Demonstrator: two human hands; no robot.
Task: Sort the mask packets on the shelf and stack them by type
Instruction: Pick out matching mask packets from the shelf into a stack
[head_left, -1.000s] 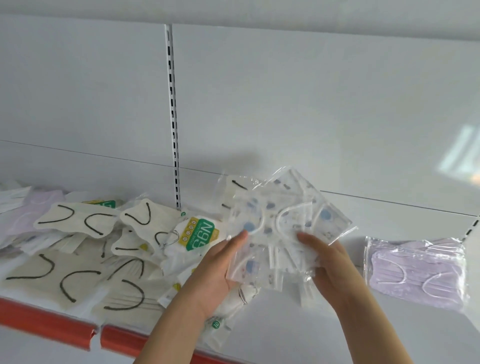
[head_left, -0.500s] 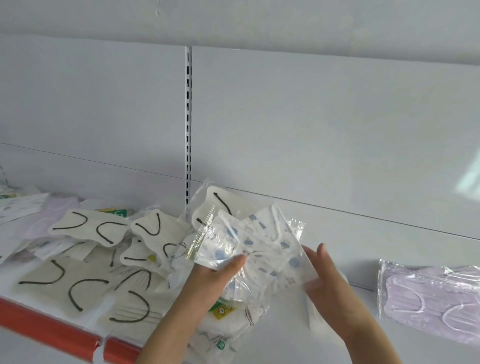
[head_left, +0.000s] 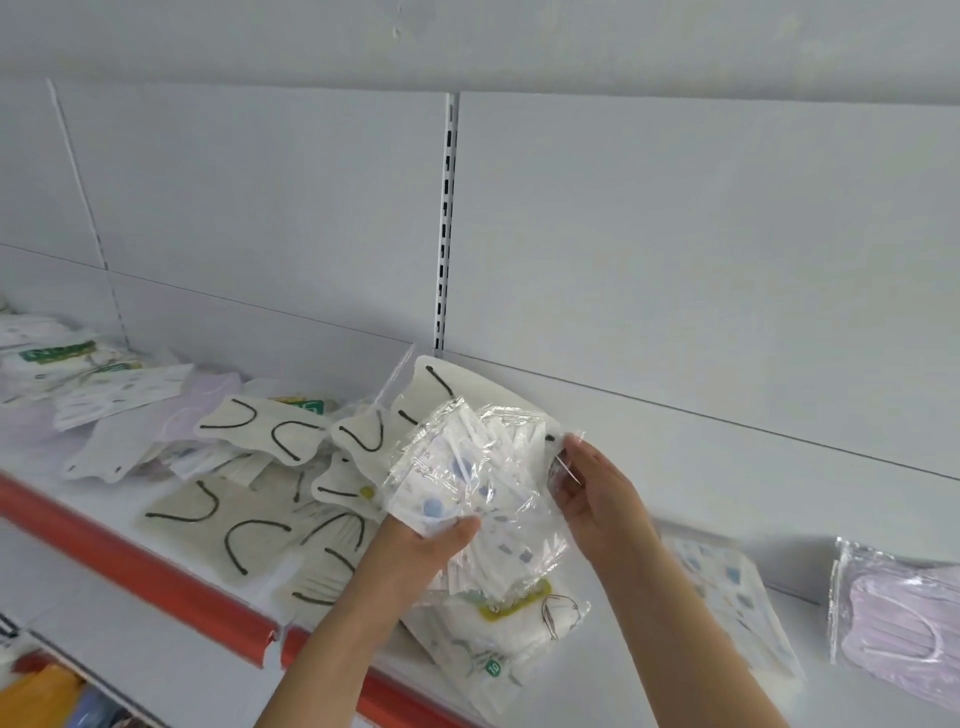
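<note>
White metal shelf (head_left: 156, 587) with red front rail. Left hand (head_left: 421, 540) grips a clear-wrapped bundle of blue-dotted white mask packets (head_left: 457, 483); right hand (head_left: 592, 488) pinches its far edge. Judged step: squaring the bundle. Next: set it on the matching dotted packet (head_left: 727, 587) right of the hands.

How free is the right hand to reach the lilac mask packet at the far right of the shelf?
Probably not yet: the right hand pinches a clear packet edge; bare shelf lies before the lilac mask packet.
</note>
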